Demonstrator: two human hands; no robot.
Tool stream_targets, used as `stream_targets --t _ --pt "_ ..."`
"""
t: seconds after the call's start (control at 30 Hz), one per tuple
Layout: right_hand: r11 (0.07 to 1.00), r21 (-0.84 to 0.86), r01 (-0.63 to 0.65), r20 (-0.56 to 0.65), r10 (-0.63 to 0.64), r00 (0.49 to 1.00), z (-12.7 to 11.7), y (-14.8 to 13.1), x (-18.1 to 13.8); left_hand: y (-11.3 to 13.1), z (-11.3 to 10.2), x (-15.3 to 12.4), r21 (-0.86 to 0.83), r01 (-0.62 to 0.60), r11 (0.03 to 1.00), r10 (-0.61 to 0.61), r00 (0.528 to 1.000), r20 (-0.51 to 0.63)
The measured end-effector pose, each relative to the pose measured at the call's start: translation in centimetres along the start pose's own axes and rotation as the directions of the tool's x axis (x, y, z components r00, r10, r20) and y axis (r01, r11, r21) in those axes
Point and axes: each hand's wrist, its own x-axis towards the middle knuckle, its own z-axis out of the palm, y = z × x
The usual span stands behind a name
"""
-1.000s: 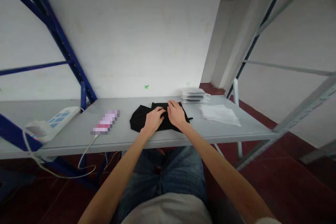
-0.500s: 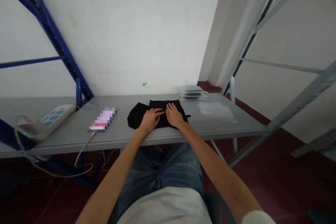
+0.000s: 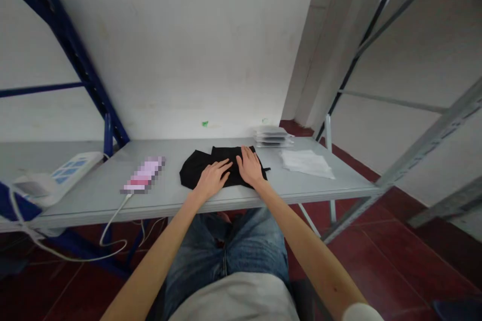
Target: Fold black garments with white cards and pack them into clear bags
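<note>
A piece of black cloth (image 3: 192, 170), apparently folded, lies on the grey table in front of me; its exact kind I cannot tell. My left hand (image 3: 213, 178) rests flat on its middle with the fingers stretched out. On the right part of the cloth lies my right hand (image 3: 249, 166), palm down and fingers extended toward the wall. A short black strap end (image 3: 267, 169) sticks out past the cloth's right edge. What lies under both palms is hidden.
Left of the cloth is a phone (image 3: 145, 175) with a blurred screen, on a white cable. A white power strip (image 3: 75, 170) lies farther left. Flat packets (image 3: 273, 136) are stacked at the back right, near clear plastic bags (image 3: 307, 163). Rack posts flank the table (image 3: 173, 148).
My left fingers have spread and straightened a little on the cloth. The right hand stays about where it was, fingers slightly more upright. The camera view has shifted slightly.
</note>
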Motion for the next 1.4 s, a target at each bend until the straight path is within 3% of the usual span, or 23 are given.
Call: stream_targets --t 0.1,0.17,0.37,0.53,0.73,0.83,0.9,1.0,1.1,1.17,1.27,1.4 --pt "0.990 0.035 -0.136 -0.206 0.140 0.968 -2.7 1.3 -0.1 0.3 -0.4 -0.7 0.001 -0.010 1.000 0.010 1.000 0.003" --pt "0.980 0.006 -0.198 -0.246 0.194 0.950 -5.1 3.6 -1.0 0.5 -0.7 -1.1 -0.005 -0.010 1.000 0.010 1.000 -0.014" --pt "0.933 -0.231 -0.276 -0.110 0.257 0.960 -10.6 12.6 -5.3 1.1 -1.7 -2.1 -0.009 0.039 0.999 -0.040 0.989 -0.143" --pt "0.879 -0.309 -0.363 0.062 0.399 0.915 -11.6 14.6 -6.4 1.4 -2.4 -3.4 0.011 0.065 0.998 -0.062 0.986 -0.156" --pt "0.852 -0.310 -0.422 0.044 0.456 0.889 -12.7 13.5 -6.2 1.1 -2.5 -4.9 -0.034 0.088 0.996 -0.092 0.985 -0.148" --pt "0.881 -0.260 -0.395 -0.065 0.392 0.918 -14.2 11.5 -5.5 0.7 -2.4 -5.1 -0.119 0.117 0.986 -0.140 0.969 -0.204" --pt "0.939 -0.185 -0.291 -0.141 0.267 0.953 -14.6 8.6 -4.9 0.7 -2.5 -5.1 -0.170 0.127 0.977 -0.168 0.952 -0.255" --pt "0.999 -0.019 -0.033 -0.160 0.030 0.987 -13.6 2.4 -4.6 1.3 -3.2 -5.0 -0.202 0.108 0.973 -0.169 0.932 -0.320" --pt "0.984 0.036 0.172 -0.093 -0.168 0.981 -10.8 -3.5 -5.3 2.1 -4.0 -4.8 -0.209 0.109 0.972 -0.181 0.914 -0.362" --pt "0.960 0.047 0.275 -0.020 -0.274 0.962 -8.8 -6.0 -6.0 2.4 -4.4 -4.8 -0.190 0.084 0.978 -0.147 0.924 -0.352" --pt "0.933 0.053 0.357 0.044 -0.359 0.932 -7.3 -6.8 -6.6 2.1 -4.8 -4.7 -0.142 0.019 0.990 -0.062 0.949 -0.308" --pt "0.949 0.025 0.314 0.008 -0.314 0.949 -8.7 -4.2 -5.9 0.8 -5.4 -4.5 -0.160 0.051 0.986 -0.104 0.932 -0.346"
